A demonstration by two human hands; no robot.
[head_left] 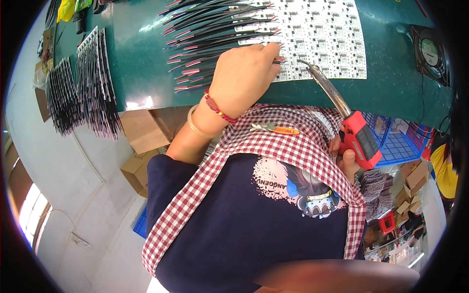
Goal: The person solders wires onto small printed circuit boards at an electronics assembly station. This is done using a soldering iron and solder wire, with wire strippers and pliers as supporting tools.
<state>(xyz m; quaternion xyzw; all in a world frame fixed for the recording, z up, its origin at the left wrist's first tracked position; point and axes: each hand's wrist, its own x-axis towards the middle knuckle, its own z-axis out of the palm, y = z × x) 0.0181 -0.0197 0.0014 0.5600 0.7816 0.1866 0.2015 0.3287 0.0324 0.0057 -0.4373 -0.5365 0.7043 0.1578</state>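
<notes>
My left hand [248, 73] is closed in a pinch at the near edge of a white circuit board panel [344, 41], on a thin black cable whose reddish tip pokes out by the fingers. Many more black cables [210, 35] with bared red and white wire ends lie side by side, their right ends resting over the panel's left part. My right hand [346, 163] grips a red and black soldering iron [360, 139]. Its metal tip points up and left, just over the panel's lower edge and a little right of my left fingers.
On the green table [141, 63], strips of boards with black cables [97, 80] hang over the left front edge. A black fan [430, 54] stands at the right. Below are a blue crate [400, 146] and cardboard boxes [144, 129]. A person in yellow [443, 171] is at far right.
</notes>
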